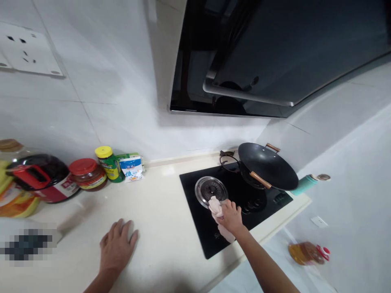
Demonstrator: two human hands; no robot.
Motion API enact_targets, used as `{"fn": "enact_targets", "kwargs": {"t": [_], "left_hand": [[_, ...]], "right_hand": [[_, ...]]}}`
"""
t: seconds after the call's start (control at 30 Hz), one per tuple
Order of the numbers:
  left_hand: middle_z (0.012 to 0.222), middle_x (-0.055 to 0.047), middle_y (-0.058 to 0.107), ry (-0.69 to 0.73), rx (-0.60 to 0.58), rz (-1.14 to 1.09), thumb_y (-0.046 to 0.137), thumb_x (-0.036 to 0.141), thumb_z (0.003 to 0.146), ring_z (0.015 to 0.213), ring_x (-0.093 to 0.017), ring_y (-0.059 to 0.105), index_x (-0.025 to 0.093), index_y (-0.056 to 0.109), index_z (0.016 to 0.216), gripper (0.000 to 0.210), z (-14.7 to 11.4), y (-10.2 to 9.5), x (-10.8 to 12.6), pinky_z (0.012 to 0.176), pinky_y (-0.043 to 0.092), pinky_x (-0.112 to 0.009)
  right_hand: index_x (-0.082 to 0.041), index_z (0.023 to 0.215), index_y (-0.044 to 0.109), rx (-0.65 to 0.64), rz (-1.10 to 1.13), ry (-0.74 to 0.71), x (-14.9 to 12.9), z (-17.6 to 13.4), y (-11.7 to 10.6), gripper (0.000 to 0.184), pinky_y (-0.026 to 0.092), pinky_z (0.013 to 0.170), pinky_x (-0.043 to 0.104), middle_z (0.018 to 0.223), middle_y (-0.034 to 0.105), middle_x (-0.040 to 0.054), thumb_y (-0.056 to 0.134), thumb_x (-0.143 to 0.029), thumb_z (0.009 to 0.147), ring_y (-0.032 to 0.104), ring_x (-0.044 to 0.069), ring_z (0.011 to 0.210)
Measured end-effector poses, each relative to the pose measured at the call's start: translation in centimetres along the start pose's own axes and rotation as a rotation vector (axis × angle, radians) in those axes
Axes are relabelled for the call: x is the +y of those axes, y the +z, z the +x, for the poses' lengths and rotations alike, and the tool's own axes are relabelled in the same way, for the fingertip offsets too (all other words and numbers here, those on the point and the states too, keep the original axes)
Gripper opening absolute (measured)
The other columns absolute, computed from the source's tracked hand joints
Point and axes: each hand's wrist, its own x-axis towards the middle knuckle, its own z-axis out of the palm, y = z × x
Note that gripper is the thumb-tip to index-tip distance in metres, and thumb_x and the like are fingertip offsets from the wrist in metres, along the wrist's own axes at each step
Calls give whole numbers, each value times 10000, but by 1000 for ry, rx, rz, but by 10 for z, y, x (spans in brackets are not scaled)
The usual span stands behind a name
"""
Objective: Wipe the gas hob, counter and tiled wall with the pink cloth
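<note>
Person's right hand clamped on a crumpled, pale cloth; folds bulge ahead of the fingers at the round, shiny metal burner, and a loose end lies beneath the palm over the glossy black cooktop. Left hand: palm down, fingers slightly apart, on smooth cream counter. Wok: dark, wide-bowled, wood-handled.

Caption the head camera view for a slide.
Right hand holding a pale cloth on a black stovetop that bears a wok; left hand resting on the countertop.
</note>
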Motion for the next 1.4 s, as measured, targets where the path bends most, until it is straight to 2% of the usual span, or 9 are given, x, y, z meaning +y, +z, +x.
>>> {"fn": "enact_targets", "kwargs": {"t": [0.17, 0.3, 0.53, 0.73, 0.83, 0.97, 1.13, 1.27, 1.4], "left_hand": [[1520, -219, 553, 24, 43, -7, 359, 402, 1026, 1454, -365, 442, 120, 654, 1360, 527, -1, 1, 0, 1158, 364, -537], [1516, -232, 551, 30, 58, -25, 355, 396, 1026, 1454, -375, 439, 110, 657, 1350, 528, -3, 3, 0, 1157, 360, -551], [1529, -215, 541, 17, 38, -8, 343, 414, 1021, 1467, -359, 423, 122, 650, 1357, 541, -2, 2, 0, 1167, 352, -532], [1541, -198, 528, 10, -13, 3, 297, 450, 1027, 1475, -347, 408, 152, 644, 1368, 570, 0, 3, -4, 1169, 351, -533], [1553, -189, 513, 0, -35, 6, 259, 468, 1030, 1486, -347, 395, 167, 634, 1377, 594, 2, 2, -5, 1175, 343, -542], [1570, -173, 498, -23, -77, 7, 236, 500, 1025, 1494, -338, 390, 183, 608, 1406, 620, 4, -3, -3, 1186, 338, -535], [1592, -181, 476, -26, -99, -20, 197, 526, 1025, 1499, -349, 382, 175, 593, 1421, 661, 4, -9, -1, 1189, 338, -552], [1587, -185, 480, -34, -105, -37, 183, 536, 1021, 1494, -360, 390, 171, 598, 1416, 680, 5, -10, -1, 1193, 333, -562], [1582, -193, 480, -29, -100, -45, 206, 520, 1012, 1486, -369, 398, 168, 609, 1401, 662, 6, -8, -2, 1198, 330, -574]], "right_hand": [[-170, 1376, 590, 114, -29, -126, 9, 7, 22, 549, 267, 1211, 524, 1340, 666, 179, 671, -385, 878, 561, 337, 1280], [-146, 1255, 660, 96, -17, -216, 3, 12, 26, 457, 351, 1171, 428, 1284, 681, 167, 656, -379, 862, 589, 316, 1227], [-112, 1341, 646, 89, 148, -340, -51, 17, 31, 587, 397, 1143, 386, 1273, 661, 161, 692, -324, 795, 555, 316, 1239], [-175, 1369, 650, 96, 296, -256, -104, 42, 25, 605, 423, 1108, 418, 1387, 605, 147, 706, -365, 798, 528, 331, 1255], [-220, 1394, 637, 119, 342, -268, -111, 41, 23, 609, 417, 1110, 436, 1453, 569, 122, 709, -370, 808, 514, 329, 1275], [-242, 1349, 660, 140, 378, -382, -104, 8, 33, 561, 402, 1120, 454, 1427, 584, 100, 727, -376, 809, 486, 329, 1318], [-253, 1227, 695, 160, 345, -284, -59, -49, 50, 413, 451, 1005, 452, 1245, 642, 102, 706, -392, 838, 563, 317, 1161], [-220, 1221, 672, 123, 288, 22, 34, -87, 58, 338, 488, 962, 403, 1191, 647, 132, 556, -395, 955, 615, 287, 1094], [-219, 1124, 632, -116, 224, 353, 133, -125, 53, 280, 504, 862, 393, 1121, 693, 145, 492, -407, 971, 698, 297, 1014]]}}
